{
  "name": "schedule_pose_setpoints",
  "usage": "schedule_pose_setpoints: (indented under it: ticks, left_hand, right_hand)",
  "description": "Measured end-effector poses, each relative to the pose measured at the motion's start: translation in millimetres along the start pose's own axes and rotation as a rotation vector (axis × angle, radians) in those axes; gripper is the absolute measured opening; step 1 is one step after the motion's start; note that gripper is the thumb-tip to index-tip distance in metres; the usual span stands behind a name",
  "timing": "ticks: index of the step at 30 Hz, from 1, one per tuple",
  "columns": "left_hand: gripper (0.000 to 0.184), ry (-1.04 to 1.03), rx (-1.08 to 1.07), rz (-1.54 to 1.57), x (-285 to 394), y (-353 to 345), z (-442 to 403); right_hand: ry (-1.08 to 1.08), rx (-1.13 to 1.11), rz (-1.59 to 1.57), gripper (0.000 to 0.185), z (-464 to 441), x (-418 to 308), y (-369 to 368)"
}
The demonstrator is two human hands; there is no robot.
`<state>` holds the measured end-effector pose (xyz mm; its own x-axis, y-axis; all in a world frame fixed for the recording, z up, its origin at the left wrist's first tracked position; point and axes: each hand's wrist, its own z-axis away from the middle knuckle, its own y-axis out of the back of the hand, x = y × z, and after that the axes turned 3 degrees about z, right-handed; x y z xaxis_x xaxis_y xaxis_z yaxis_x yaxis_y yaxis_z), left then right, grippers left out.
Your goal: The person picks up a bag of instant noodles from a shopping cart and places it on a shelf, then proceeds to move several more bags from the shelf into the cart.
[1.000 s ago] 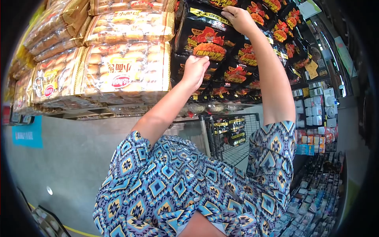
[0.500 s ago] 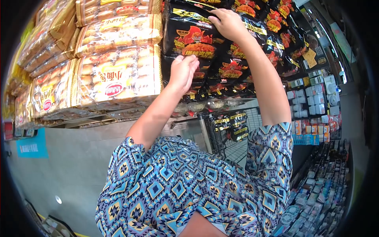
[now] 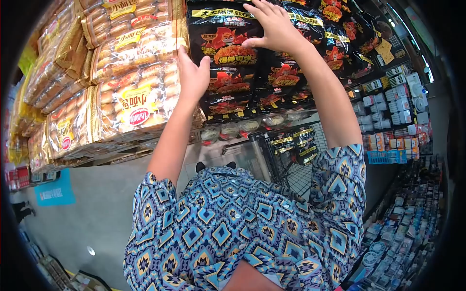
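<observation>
A black snack bag (image 3: pixel 224 41) with a red flame figure lies on top of a stack of similar bags. My left hand (image 3: pixel 194 75) is at its lower left edge, beside the gold bread packs (image 3: pixel 138 99), thumb apart from the fingers and nothing held. Over the bag's right side, my right hand (image 3: pixel 274 29) has its fingers spread and holds nothing. Whether its fingertips touch the bags I cannot tell. More black bags (image 3: pixel 284 72) lie to the right and below.
A wire cart (image 3: pixel 291 169) holding several black bags stands below the display. Shelves of white goods (image 3: pixel 388 106) and a blue basket (image 3: pixel 387 156) are at the right. A blue sign (image 3: pixel 56 191) hangs at the left, near a person's dark shoes (image 3: pixel 26 212).
My left hand has moved left from the bag's lower edge to its left side and opened. The right hand's fingers have spread. The view has shifted, with the bag now further left.
</observation>
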<state>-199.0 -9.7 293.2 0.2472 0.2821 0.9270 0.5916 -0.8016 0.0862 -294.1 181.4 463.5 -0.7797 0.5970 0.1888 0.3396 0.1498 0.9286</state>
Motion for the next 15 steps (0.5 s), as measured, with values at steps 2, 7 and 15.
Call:
schedule_pose_setpoints:
  ticks: [2, 7, 15]
  left_hand:
    - [0.077, -0.007, -0.073, 0.011, 2.0, -3.5, -10.0]
    - [0.084, 0.003, -0.116, -0.078, -7.4, -17.4, -9.5]
    - [0.088, -0.071, 0.012, -0.118, 34.0, -8.3, 4.7]
  right_hand:
    - [0.033, -0.033, 0.031, 0.090, -3.1, 1.0, -2.4]
    - [0.072, -0.109, 0.072, 0.088, -11.7, 17.9, -23.2]
    - [-0.018, 0.074, -0.072, 0.068, 2.5, 21.4, 25.0]
